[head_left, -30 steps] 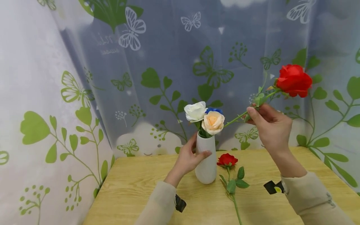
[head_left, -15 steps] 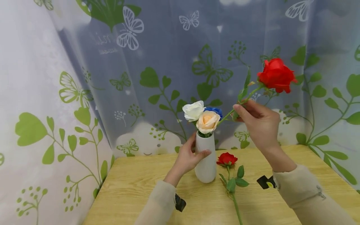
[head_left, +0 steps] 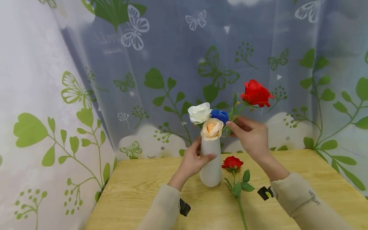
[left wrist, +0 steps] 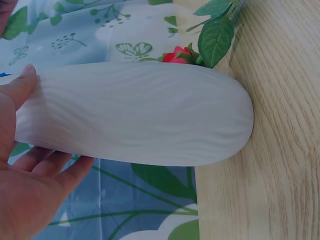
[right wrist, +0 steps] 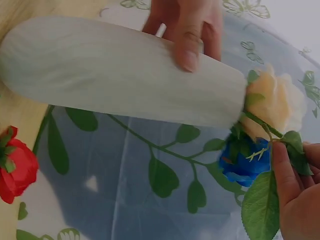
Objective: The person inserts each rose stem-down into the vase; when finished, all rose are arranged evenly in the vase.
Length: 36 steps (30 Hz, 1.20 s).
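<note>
A white vase stands upright on the table, holding a white rose, a peach rose and a blue rose. My left hand grips the vase's upper body, thumb across the front; the left wrist view shows fingers curled round it. With my right hand I pinch the leafy stem of a red rose just right of the vase mouth. That stem slants down toward the mouth; the right wrist view shows it passing beside the peach rose. Its lower end is hidden.
A second red rose lies on the wooden table, right of the vase, its stem toward the front edge. Behind the table hangs a curtain printed with leaves and butterflies. Black wrist cameras jut from both sleeves.
My right hand has moved left and down toward the vase, bringing the red rose lower and closer to the other flowers. The left hand keeps its grip on the vase.
</note>
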{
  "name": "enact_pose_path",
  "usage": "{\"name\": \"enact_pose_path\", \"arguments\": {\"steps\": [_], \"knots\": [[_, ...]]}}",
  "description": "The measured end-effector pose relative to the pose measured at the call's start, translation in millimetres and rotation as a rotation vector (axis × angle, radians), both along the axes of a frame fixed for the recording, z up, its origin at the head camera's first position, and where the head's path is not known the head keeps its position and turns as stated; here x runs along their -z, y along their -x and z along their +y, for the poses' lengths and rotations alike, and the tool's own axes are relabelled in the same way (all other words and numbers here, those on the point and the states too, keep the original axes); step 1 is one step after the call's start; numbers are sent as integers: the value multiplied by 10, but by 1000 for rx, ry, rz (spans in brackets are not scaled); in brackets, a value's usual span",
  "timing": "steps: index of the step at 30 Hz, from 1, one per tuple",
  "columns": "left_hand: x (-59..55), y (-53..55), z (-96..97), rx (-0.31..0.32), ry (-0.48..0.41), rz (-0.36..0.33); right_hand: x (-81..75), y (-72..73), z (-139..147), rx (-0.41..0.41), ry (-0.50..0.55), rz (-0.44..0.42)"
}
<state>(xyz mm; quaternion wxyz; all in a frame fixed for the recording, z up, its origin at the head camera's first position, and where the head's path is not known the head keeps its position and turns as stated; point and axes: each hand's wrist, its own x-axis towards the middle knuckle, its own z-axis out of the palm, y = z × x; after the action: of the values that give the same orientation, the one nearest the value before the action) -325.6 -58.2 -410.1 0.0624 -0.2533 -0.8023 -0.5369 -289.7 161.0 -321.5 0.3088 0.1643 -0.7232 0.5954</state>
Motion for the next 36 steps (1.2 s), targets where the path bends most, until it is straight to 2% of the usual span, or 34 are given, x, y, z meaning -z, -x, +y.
{"name": "enact_pose_path", "arguments": {"steps": [3,7,15,21,24,31,36], "knots": [[-17,-2,-3,3,5,7,42,50,-40,-26,-25,-51],[-27,-4,1,16,11,5,66,77,-92,-32,-4,-99],[-22,6,-8,9,6,4,-10,140,-108,-54,-56,-140],[-8,2,-18,31,-13,26,-49,173,-148,-66,-107,-164],[-3,0,-14,36,-16,36,-22,188,-170,-63,-126,-168],[-12,-1,1,29,-7,31,61,232,-155,0,-206,-191],[2,-12,-3,34,-21,19,206,247,-158,5,-287,-190]]}}
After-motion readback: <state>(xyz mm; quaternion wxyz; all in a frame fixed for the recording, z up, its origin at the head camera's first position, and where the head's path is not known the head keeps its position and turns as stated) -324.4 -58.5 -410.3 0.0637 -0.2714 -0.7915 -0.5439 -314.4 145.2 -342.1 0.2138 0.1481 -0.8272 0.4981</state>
